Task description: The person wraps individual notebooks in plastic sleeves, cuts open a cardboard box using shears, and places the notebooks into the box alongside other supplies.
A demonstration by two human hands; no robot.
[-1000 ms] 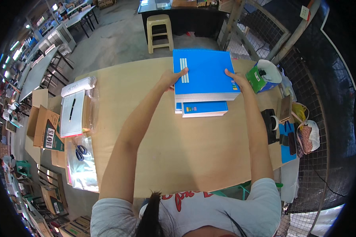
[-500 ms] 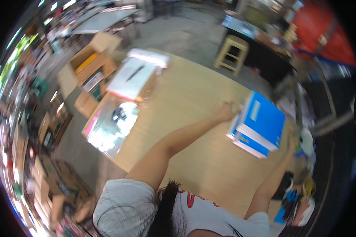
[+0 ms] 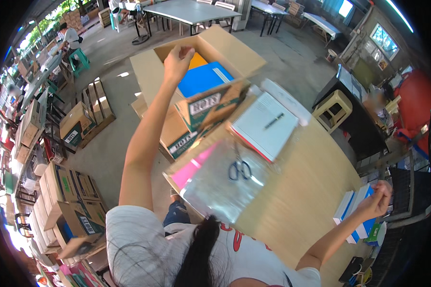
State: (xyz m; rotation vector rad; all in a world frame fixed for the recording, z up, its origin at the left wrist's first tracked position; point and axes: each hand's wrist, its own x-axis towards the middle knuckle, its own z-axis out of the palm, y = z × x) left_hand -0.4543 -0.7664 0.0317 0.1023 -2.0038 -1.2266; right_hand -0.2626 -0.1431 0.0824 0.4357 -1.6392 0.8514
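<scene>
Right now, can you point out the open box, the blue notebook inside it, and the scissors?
Open box (image 3: pixel 237 51), head view: on its right flap.
Blue notebook (image 3: pixel 205 80), head view: on its cover.
Scissors (image 3: pixel 239 163), head view: where the handles join.

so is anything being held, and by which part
No hold shows: the left hand is by the box, the right hand by the notebooks.

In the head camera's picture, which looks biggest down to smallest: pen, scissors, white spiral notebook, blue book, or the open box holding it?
Largest to smallest:
1. Open box
2. White spiral notebook
3. Blue book
4. Scissors
5. Pen
</scene>
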